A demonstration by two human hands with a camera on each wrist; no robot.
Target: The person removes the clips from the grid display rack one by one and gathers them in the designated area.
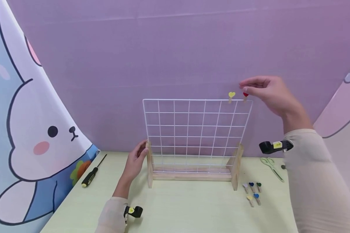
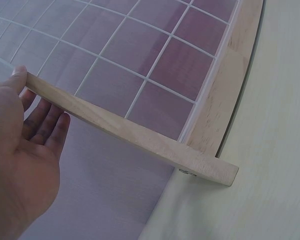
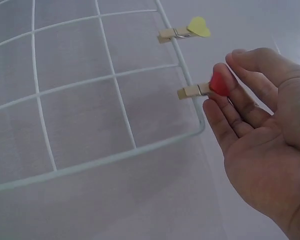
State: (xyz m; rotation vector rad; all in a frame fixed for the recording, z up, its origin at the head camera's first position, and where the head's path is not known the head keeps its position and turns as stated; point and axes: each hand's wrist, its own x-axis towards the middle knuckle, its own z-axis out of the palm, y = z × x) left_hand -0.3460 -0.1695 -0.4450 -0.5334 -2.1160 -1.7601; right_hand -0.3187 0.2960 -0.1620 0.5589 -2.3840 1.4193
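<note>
A white wire grid panel (image 1: pixel 189 125) stands in a wooden stand (image 1: pixel 192 176). My left hand (image 1: pixel 135 160) grips the top of the stand's left post; in the left wrist view the thumb lies at the post end (image 2: pixel 130 127) and the fingers curl beneath it. On the grid's top wire, near the right corner, a red heart clothespin (image 3: pixel 194 91) is clipped. My right hand (image 3: pixel 265 130) is at its heart, fingers behind it, thumb apart from it. Beside it, a yellow heart clothespin (image 3: pixel 182 33) is clipped to the same wire.
Several heart clothespins (image 1: pixel 251 188) lie on the table (image 1: pixel 198 210) right of the stand. Green-handled scissors (image 1: pixel 271 168) lie behind them, near a small dark object (image 1: pixel 283 167). A screwdriver (image 1: pixel 90 176) lies at the left. A purple cloth backdrop (image 1: pixel 134 58) hangs behind the grid.
</note>
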